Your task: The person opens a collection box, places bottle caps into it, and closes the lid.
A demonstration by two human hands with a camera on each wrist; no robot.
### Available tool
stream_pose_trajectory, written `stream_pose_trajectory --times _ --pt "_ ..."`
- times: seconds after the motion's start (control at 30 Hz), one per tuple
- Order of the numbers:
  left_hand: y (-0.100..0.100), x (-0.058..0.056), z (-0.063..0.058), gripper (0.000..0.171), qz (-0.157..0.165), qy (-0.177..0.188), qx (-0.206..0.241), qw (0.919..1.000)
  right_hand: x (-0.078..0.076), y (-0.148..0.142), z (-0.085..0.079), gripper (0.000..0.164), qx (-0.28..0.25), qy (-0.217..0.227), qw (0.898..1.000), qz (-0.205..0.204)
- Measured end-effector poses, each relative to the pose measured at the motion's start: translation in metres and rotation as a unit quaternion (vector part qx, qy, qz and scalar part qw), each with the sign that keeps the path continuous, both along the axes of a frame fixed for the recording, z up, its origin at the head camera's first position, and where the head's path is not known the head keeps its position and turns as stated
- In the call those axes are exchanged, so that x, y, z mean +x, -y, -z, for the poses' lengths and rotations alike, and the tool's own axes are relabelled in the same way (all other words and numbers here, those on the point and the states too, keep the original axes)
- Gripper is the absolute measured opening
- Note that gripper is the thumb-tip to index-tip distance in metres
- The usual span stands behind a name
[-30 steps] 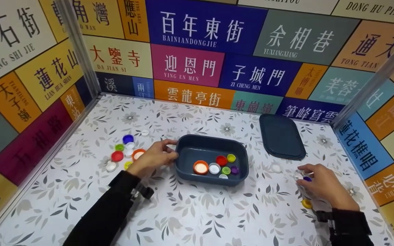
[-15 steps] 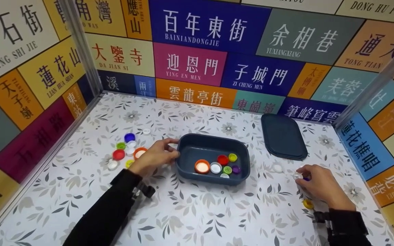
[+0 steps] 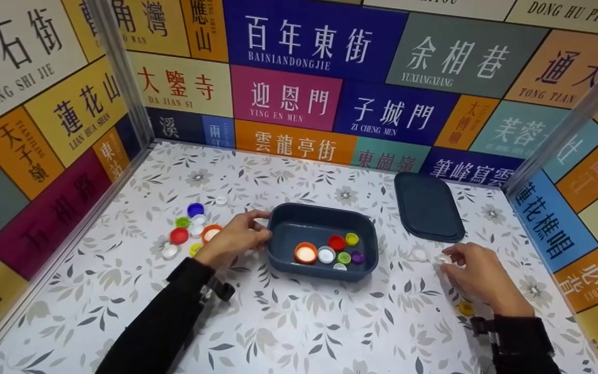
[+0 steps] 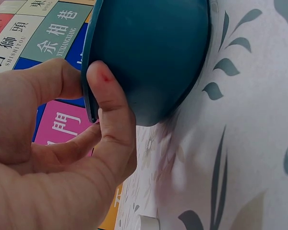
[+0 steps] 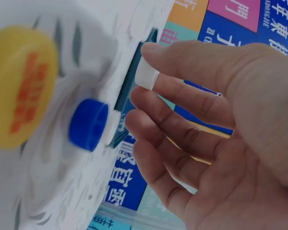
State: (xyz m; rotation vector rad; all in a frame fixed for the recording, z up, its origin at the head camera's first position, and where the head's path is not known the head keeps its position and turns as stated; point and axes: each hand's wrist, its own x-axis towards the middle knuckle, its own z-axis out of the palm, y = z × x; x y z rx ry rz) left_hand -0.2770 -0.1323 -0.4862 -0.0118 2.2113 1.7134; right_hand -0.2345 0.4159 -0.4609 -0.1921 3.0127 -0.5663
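Note:
My left hand [image 3: 236,239] grips the left end of a dark blue box [image 3: 291,234]; in the left wrist view the thumb and fingers pinch its rim. Several bottle caps lie in the box, among them an orange one [image 3: 306,253], a red one [image 3: 336,242] and a purple one [image 3: 356,257]. To the right of the box, my right hand [image 3: 483,278] pinches a white bottle cap [image 5: 146,74] between thumb and index finger. Near that hand are a blue cap [image 5: 89,124], covered by the hand in the head view, and a yellow cap [image 3: 466,308].
A dark blue lid [image 3: 429,206] lies flat behind my right hand. Between box and right hand sits another white cap [image 3: 419,253]. More caps, such as a red one [image 3: 178,236] and a blue one [image 3: 195,209], are scattered left of the box. Printed panels surround the table.
My right hand has taken hold of the white cap and moved slightly left and away from me with it. The left hand stays on the box rim.

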Motion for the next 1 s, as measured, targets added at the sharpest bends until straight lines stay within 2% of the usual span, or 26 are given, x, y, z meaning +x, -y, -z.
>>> stream_pose_trajectory --times 0.1,0.27,0.37,0.5,0.7,0.9,1.0 --pt "-0.001 0.0 0.0 0.066 -0.001 0.004 0.0 1.0 0.001 0.01 -0.004 0.042 -0.004 -0.01 1.0 -0.01" --pt "-0.002 0.0 -0.001 0.066 -0.003 0.008 -0.001 1.0 0.001 0.033 -0.013 0.034 -0.013 -0.074 0.996 -0.048" --pt "-0.001 0.0 -0.001 0.066 -0.002 0.007 -0.001 1.0 -0.003 0.05 -0.02 0.03 -0.022 -0.109 0.991 -0.071" --pt "0.001 0.0 -0.001 0.066 -0.003 0.008 0.001 1.0 -0.012 0.073 -0.031 0.028 -0.031 -0.131 0.987 -0.09" --pt "0.002 0.001 0.001 0.068 -0.004 0.009 0.003 0.9999 -0.024 0.109 -0.045 0.027 -0.035 -0.142 0.981 -0.126" --pt "0.002 0.002 0.001 0.068 0.007 -0.007 0.024 0.9997 -0.036 0.146 -0.054 0.027 -0.036 -0.121 0.979 -0.162" --pt "0.001 0.001 0.001 0.067 0.005 -0.001 0.025 0.9997 -0.042 0.164 -0.056 0.028 -0.028 -0.113 0.977 -0.178"
